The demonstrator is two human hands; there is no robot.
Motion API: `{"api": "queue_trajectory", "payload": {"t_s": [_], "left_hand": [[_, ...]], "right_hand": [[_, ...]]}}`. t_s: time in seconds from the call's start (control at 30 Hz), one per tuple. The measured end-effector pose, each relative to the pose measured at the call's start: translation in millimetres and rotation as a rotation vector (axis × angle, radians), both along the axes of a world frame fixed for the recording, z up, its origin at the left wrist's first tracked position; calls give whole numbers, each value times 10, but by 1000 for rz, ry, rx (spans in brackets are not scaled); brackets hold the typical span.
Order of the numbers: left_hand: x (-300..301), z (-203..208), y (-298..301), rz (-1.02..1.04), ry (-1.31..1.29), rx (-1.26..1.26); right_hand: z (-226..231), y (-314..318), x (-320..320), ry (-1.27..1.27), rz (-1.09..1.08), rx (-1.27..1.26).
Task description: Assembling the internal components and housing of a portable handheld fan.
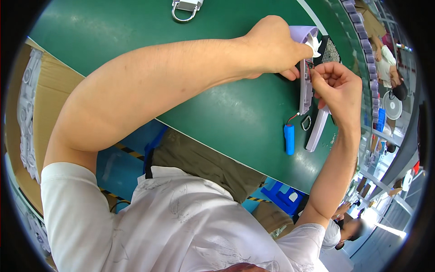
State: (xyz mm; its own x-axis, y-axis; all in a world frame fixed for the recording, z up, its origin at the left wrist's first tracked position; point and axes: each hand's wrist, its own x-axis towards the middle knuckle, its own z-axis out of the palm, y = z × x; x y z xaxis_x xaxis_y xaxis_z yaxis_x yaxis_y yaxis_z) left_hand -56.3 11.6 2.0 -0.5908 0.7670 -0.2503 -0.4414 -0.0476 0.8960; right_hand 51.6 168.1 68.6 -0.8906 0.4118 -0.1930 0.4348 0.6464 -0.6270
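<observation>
My left hand (274,47) grips the upper end of a pale lilac plastic housing (306,86) that stands on edge on the green table (226,113). My right hand (337,84) pinches thin red and black wires at the housing's side, fingers closed on them. A red wire runs down from the housing to a blue cylindrical battery (289,139) lying on the table. A small white part sticks out at the housing's top, by my left thumb.
A white strip-shaped cover (317,129) and a small metal ring (306,123) lie beside the battery. A black mesh piece (331,53) sits behind the housing. A grey clip with a metal loop (185,9) lies at the far edge. Other people sit at right.
</observation>
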Motion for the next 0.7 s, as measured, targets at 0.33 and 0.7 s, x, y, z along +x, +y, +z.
{"api": "queue_trajectory", "payload": {"t_s": [0.33, 0.7], "left_hand": [[-7, -31, -1, -2, 1, 9], [4, -32, 13, 8, 12, -10]], "right_hand": [[9, -21, -28, -41, 6, -16], [63, 17, -82, -104, 48, -22]]}}
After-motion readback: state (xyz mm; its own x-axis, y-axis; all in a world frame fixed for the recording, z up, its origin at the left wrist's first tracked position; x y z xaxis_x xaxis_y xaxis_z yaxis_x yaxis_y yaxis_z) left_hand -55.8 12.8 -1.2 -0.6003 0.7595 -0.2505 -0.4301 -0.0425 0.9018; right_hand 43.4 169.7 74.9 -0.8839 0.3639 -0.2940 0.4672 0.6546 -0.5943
